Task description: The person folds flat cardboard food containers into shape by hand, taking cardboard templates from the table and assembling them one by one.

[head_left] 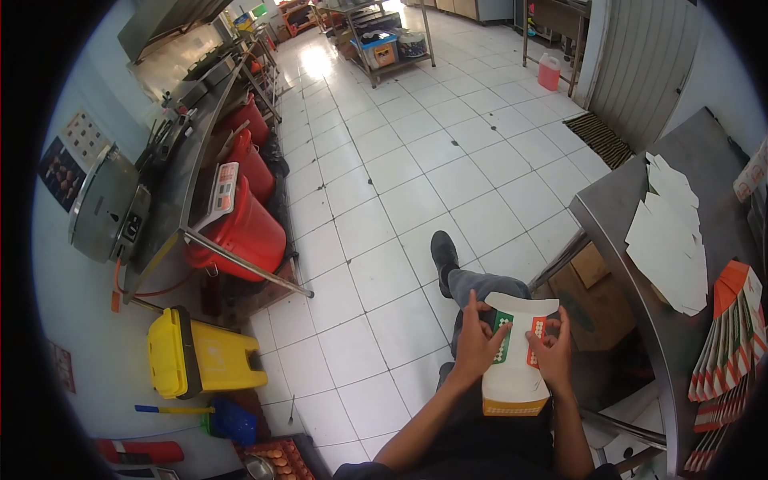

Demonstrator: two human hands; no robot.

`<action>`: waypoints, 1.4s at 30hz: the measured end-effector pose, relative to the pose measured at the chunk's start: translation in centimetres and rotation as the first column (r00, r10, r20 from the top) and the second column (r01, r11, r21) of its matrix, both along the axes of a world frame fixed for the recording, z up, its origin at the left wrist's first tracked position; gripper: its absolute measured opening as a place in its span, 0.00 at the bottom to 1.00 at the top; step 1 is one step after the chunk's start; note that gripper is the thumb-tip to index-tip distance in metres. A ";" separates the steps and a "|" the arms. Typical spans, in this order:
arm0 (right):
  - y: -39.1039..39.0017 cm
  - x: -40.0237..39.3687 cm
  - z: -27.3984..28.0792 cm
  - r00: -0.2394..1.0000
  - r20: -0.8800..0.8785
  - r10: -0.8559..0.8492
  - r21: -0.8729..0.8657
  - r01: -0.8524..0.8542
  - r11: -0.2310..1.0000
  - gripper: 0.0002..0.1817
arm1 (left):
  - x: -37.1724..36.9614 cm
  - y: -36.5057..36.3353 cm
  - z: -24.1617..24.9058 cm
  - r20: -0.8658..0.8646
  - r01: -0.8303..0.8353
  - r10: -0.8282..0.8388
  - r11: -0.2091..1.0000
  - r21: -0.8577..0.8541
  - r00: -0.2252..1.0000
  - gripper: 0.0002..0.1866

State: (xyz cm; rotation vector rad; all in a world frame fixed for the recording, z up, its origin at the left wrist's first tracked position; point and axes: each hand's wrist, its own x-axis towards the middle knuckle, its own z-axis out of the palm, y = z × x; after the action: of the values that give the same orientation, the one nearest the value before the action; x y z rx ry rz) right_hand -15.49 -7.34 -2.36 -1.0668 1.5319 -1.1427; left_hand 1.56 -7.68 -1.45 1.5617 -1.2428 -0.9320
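A small cardboard box [516, 382], white inside with a yellow front panel, is held open above my lap. My left hand [478, 340] grips its left side, by a green printed flap [502, 338]. On the right side, my right hand [552, 352] holds the box by a red printed flap [537, 340]. The thumbs of both hands lie on these flaps. A curved white flap [524, 305] stands at the far end of the box.
Flat white cardboard pieces [668, 240] and a fanned stack of red-and-white cartons [732, 336] lie on a metal table [620, 208] at the right. A yellow bin [212, 356] and red tubs [248, 240] stand at the left.
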 end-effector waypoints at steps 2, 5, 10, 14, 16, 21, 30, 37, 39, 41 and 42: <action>-1.0 0.6 -1.8 0.982 0.176 -0.064 -0.105 0.083 0.991 0.46 | -0.4 0.0 -1.2 0.074 -0.010 0.020 0.990 -0.139 0.997 0.29; -0.4 1.2 -0.4 0.986 -0.169 -0.001 -0.217 -0.036 0.976 0.46 | -0.7 -0.1 -1.8 0.316 0.068 0.037 0.947 -0.313 0.948 0.30; -0.4 1.0 -0.4 0.858 -0.511 0.048 -0.283 -0.221 0.933 0.27 | -0.5 0.1 -0.1 0.531 0.199 -0.075 0.963 -0.181 0.844 0.22; -1.5 0.3 0.3 0.879 -0.418 0.231 -0.089 -0.293 0.952 0.20 | -0.4 -0.9 -0.9 0.394 0.112 0.007 0.954 -0.278 0.919 0.21; -1.6 0.3 1.6 0.906 -0.332 0.264 -0.043 -0.294 0.955 0.19 | -0.3 -1.3 -1.6 0.268 0.033 0.038 0.966 -0.257 0.963 0.19; 0.4 0.8 0.5 0.994 -0.080 0.071 -0.143 -0.082 0.986 0.18 | -0.9 -0.4 -2.3 -0.416 -0.130 0.114 0.991 -0.010 0.902 0.15; 1.9 -0.1 2.6 0.997 0.016 0.076 -0.027 -0.075 0.997 0.18 | 0.5 2.4 -3.4 0.162 0.180 -0.122 0.892 -0.415 0.979 0.20; 0.8 -0.6 3.3 0.956 -0.288 0.054 -0.253 -0.130 0.959 0.18 | -0.5 4.7 6.3 0.455 -0.049 0.255 0.907 -0.418 0.853 0.23; 0.7 0.8 6.9 0.927 -0.374 0.028 -0.378 -0.180 0.908 0.19 | -0.7 4.9 7.0 0.041 -0.019 0.028 0.978 -0.205 0.999 0.21; 1.0 2.4 9.5 0.847 -0.516 0.126 -0.467 -0.402 0.788 0.20 | -0.8 4.7 7.4 -0.403 0.013 -0.040 0.997 -0.070 0.914 0.19; 0.9 3.2 10.4 0.793 -0.589 0.157 -0.495 -0.507 0.706 0.20 | -0.8 4.3 7.4 -0.592 0.001 -0.019 1.000 -0.031 0.806 0.18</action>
State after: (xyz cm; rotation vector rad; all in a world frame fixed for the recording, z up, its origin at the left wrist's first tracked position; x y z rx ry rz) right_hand -12.32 -6.49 8.03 -2.1842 1.2241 -1.1823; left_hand 0.74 -3.38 5.90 1.1013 -0.8041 -1.2801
